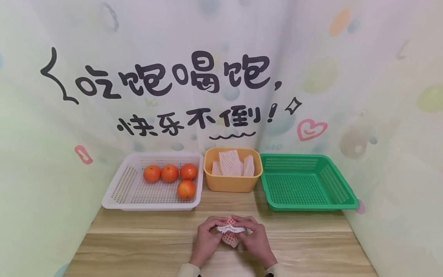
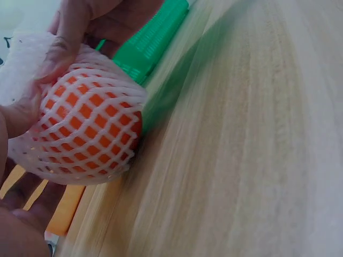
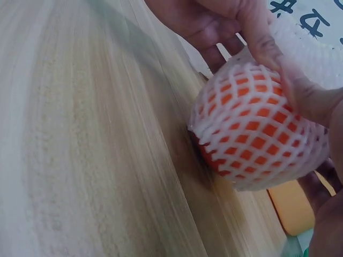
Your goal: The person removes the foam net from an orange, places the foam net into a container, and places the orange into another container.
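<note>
A round orange-red fruit point(image 2: 91, 128) sits inside a white foam net sleeve point(image 1: 231, 241) near the table's front. Only a small strip of its bare skin shows past the net's edge in the two wrist views. My left hand point(image 1: 207, 239) pinches the net's gathered upper edge from the left, thumb on the near side and fingers behind. From the right, my right hand point(image 1: 257, 238) pinches the same edge in the same way. In the right wrist view, both thumbs press the foam against the fruit, and some fingertips are hidden behind it.
At the back left stands a white basket point(image 1: 119, 192) with several similar fruits point(image 1: 170, 173). A yellow bin point(image 1: 231, 184) in the middle holds several foam nets point(image 1: 230, 163). To its right is a green basket point(image 1: 294, 188). A printed curtain wall point(image 1: 173, 30) rises behind them.
</note>
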`<state>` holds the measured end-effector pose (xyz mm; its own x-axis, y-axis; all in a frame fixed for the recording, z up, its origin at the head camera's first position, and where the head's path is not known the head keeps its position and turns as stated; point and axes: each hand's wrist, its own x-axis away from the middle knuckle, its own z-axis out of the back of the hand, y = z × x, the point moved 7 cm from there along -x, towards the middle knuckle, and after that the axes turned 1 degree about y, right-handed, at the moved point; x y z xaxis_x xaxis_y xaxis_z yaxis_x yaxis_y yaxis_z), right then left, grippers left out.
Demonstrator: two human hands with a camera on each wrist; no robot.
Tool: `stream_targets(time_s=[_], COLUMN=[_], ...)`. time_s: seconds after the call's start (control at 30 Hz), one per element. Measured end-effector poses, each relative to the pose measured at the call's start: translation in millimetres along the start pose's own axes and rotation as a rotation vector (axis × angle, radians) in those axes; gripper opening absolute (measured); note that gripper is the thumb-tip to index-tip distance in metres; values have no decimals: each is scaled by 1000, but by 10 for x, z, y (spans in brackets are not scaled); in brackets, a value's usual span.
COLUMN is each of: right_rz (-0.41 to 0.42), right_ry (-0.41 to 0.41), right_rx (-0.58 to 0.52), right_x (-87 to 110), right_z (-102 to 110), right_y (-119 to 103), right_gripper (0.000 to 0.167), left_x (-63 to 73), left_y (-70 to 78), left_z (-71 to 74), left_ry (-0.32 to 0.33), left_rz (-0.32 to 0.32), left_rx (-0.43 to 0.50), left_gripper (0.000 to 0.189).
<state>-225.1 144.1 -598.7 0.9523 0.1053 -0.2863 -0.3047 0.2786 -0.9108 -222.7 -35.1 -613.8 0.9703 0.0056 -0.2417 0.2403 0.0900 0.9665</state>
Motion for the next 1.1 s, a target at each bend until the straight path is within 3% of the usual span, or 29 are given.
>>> stream_targets(time_s=[0.1, 0.17, 0.27, 0.33, 0.43, 0.53, 0.63, 0.73, 0.9, 1.0, 1.1], right_rz=[62, 96, 67, 13, -55, -56, -19, 8, 52, 131, 222], right_ry=[79, 106, 62, -2, -86, -109, -83, -45, 22, 72, 142], right_rx=[0, 23, 69, 87, 107, 102, 76, 51, 11, 8, 48], right_x=[-20, -23, -19, -6, 11, 15, 10, 7, -2, -6, -4], right_z=[7, 9, -6, -20, -40, -45, -37, -28, -31, -43, -54], right_y=[-64, -96, -91, -60, -13, -3, -22, -42, -95, -154, -229], right_gripper=[34, 29, 33, 46, 58, 55, 47, 40, 28, 28, 35], left_x=[0, 1, -1, -5, 7, 34, 34, 8, -20, -27, -42], left_y=[44, 53, 24, -10, -74, -135, -151, -114, -26, 41, 118], left_z=[-10, -21, -28, -35, -48, -54, -22, 27, 84, 105, 107], left_ry=[73, 113, 125, 83, -47, -186, -245, -224, -134, -69, -7], left_rz=[-49, -72, -59, -34, 23, 89, 103, 63, -21, -91, -150], left_rx=[-25, -39, -47, -25, 35, 76, 63, 10, -73, -105, -129], left_gripper=[42, 35, 22, 21, 37, 52, 57, 50, 30, 23, 28])
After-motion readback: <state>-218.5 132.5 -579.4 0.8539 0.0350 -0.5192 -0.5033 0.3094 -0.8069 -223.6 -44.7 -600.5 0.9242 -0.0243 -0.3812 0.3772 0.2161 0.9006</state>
